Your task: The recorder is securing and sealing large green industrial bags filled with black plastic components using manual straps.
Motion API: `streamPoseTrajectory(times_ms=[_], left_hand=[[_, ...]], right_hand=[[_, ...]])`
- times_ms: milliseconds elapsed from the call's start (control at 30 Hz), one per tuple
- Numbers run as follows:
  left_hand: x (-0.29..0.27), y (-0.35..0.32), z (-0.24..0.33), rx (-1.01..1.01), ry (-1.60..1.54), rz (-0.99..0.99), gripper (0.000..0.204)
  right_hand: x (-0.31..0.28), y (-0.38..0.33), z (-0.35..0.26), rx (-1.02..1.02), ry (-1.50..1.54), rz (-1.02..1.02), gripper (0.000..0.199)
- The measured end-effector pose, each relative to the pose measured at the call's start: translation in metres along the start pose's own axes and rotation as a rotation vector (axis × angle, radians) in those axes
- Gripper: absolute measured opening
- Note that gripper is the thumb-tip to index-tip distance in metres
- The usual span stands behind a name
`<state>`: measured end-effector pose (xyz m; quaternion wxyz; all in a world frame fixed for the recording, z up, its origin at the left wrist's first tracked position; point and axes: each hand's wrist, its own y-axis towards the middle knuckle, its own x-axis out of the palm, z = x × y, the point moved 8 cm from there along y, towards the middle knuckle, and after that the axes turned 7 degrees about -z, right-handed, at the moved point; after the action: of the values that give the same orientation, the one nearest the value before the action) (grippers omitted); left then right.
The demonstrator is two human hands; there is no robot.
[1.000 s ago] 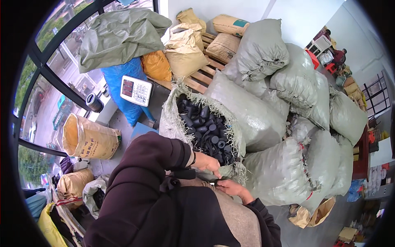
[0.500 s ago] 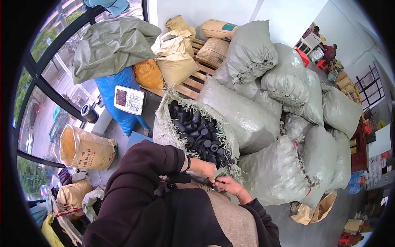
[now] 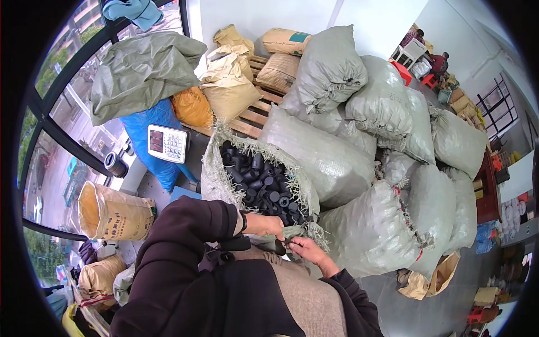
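Note:
An open woven sack [image 3: 212, 168] with a frayed rim stands in front of me. It is filled with black plastic fittings [image 3: 269, 188], short and tube-like. At its near rim my left hand [image 3: 266, 226] is closed, its fingertips bent around something mostly hidden. Just to the right, my right hand [image 3: 309, 249] pinches a small dark piece [image 3: 287, 242] between thumb and fingers. The fingertips of both hands nearly meet over that piece, too small to name. A greyish-green fold of sack cloth [image 3: 293, 230] lies between the hands.
Stuffed woven sacks [image 3: 320, 157] pile up at the right. A weighing scale display [image 3: 167, 144] stands left of the open sack, near an open paper bag [image 3: 115, 212]. Behind are a wooden pallet [image 3: 252, 117] and brown bags [image 3: 230, 84]. People sit far off at right.
The view has shifted slightly, so the surroundings sit a little differently. Both hands stay together at the sack's near rim, with the dark piece showing a bit more between them.

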<state>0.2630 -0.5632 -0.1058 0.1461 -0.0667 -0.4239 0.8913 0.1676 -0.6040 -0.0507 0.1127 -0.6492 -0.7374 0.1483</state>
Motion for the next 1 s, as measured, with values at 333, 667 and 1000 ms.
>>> streamPoseTrajectory(times_ms=[333, 667, 1000], left_hand=[[0.011, -0.046, 0.066, 0.416, 0.782, 0.392, 0.017], [0.028, -0.069, 0.089, 0.732, 1.079, 0.489, 0.02], [0.022, -0.056, 0.079, 0.641, 1.06, 0.451, 0.015]], right_hand=[[-0.012, -0.005, -0.018, -0.095, -0.16, 0.292, 0.027], [-0.022, -0.002, -0.012, -0.167, -0.125, 0.388, 0.038], [-0.021, -0.002, -0.018, -0.137, -0.278, 0.41, 0.018]])
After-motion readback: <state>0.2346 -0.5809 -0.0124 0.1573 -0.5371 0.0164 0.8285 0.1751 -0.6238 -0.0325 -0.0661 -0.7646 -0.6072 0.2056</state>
